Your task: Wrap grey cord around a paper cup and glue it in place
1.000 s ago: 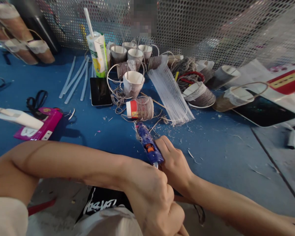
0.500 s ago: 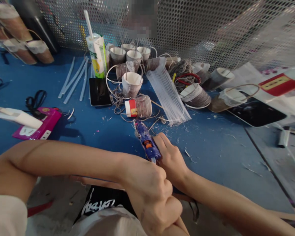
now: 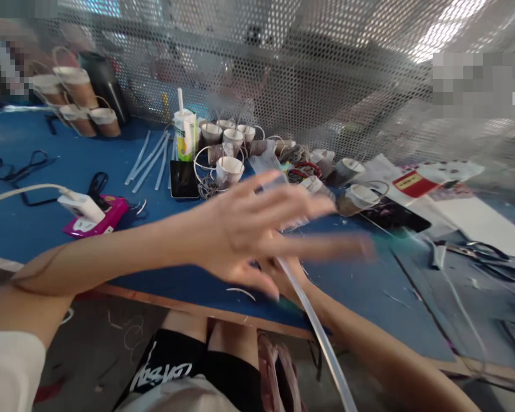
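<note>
My left hand (image 3: 244, 223) stretches across in front of me with its fingers spread and smeared by motion, holding nothing. Behind and below it, my right hand (image 3: 285, 283) is partly covered. It grips a blue hot glue gun, almost wholly hidden now by the left hand. A long clear glue stick (image 3: 321, 337) sticks out of the back of the gun and slants down toward the lower right. Beyond the hands stands a white paper cup (image 3: 230, 171) with a cord handle. The twine-wrapped cup near the gun's tip is hidden behind my left hand.
A magenta power strip (image 3: 119, 207) with a white plug lies left. Loose glue sticks (image 3: 141, 171), a phone (image 3: 184, 180) and a drink carton (image 3: 184, 137) sit behind. Right are another phone (image 3: 401, 216) and scissors (image 3: 493, 260). A perforated metal screen (image 3: 223, 63) closes the back.
My left hand has opened from a fist at the glue stick and moved up and forward. More of the glue stick shows behind the gun. The head view has shifted.
</note>
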A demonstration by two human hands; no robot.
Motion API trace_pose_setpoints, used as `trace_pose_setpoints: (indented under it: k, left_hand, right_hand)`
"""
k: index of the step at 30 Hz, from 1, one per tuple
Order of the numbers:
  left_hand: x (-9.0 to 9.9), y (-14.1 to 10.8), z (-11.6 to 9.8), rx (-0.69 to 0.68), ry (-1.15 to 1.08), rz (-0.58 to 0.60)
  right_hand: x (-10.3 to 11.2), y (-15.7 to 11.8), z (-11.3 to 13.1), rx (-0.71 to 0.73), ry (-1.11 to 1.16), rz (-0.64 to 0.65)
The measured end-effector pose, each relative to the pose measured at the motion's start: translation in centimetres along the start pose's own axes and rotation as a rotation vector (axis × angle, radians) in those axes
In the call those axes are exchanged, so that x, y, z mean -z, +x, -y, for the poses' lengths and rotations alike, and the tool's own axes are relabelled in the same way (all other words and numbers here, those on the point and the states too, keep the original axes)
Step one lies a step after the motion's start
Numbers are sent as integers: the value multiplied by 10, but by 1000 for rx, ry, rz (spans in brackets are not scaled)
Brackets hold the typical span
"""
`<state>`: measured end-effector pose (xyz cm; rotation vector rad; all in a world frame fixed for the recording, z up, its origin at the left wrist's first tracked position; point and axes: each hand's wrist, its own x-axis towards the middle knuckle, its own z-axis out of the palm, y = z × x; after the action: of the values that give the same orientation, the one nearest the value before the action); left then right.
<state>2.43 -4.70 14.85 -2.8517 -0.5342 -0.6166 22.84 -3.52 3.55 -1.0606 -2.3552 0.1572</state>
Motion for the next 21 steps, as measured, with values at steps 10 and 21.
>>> trace_pose_setpoints:
  k: [10,21]
  left_hand:
    - [-35,3,89,290,-43,615]
    - [-49,-12,84,392,-71,213]
  right_hand:
    - [16,-4,11,-218,145,-163]
    - [89,-38,-32,-492,-549,-162]
